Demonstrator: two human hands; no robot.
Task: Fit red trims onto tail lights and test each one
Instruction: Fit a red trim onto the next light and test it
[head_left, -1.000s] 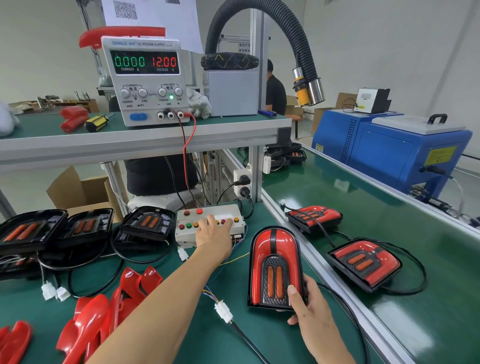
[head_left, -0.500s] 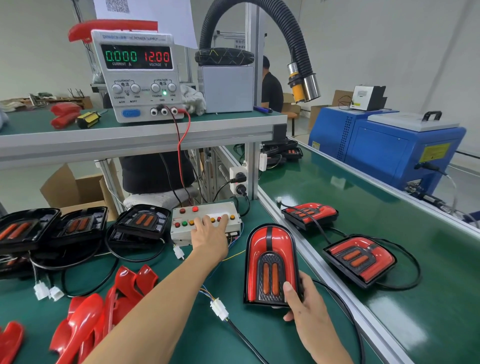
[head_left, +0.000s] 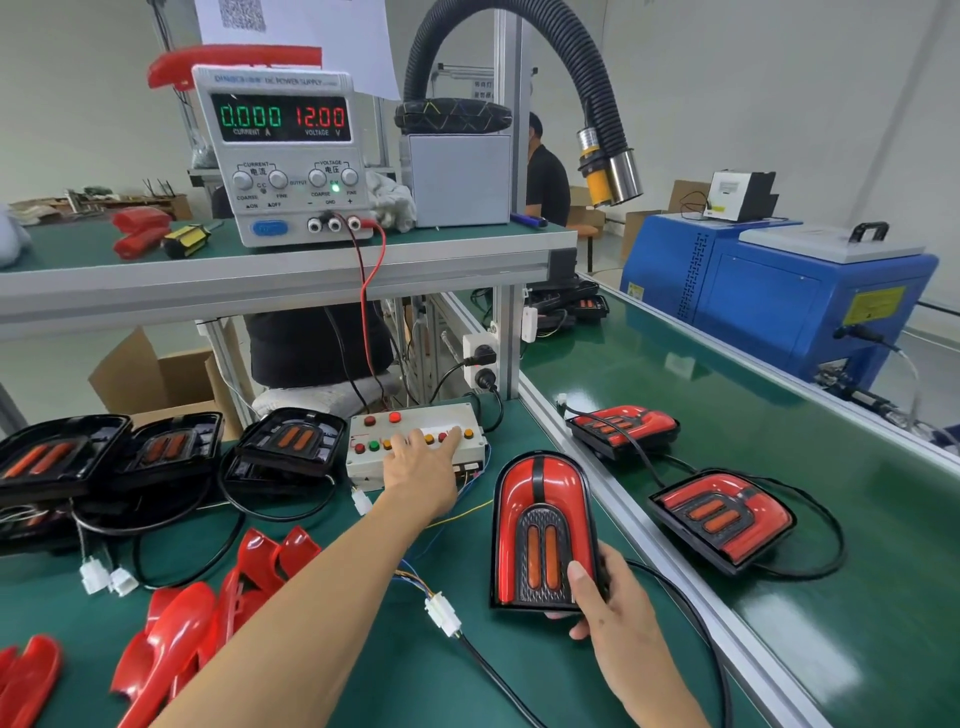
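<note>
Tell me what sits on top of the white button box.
Coloured buttons and the left hand, its straight fingers reaching across them. Which button it presses is hidden beneath the fingers.

Single head-worn wide-angle view, looking forward and down over the green bench (head_left: 405, 670) from close range. Left hand (head_left: 423, 462) fingers reach forward to the button box (head_left: 415, 447) mid-frame; right hand (head_left: 613, 597) sits low right, nearer the lens. Straight edges bow toward the frame margins.

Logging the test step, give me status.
Left hand open, fingers on button box. Right hand grips trimmed tail light. Supply reads zero current.
</note>
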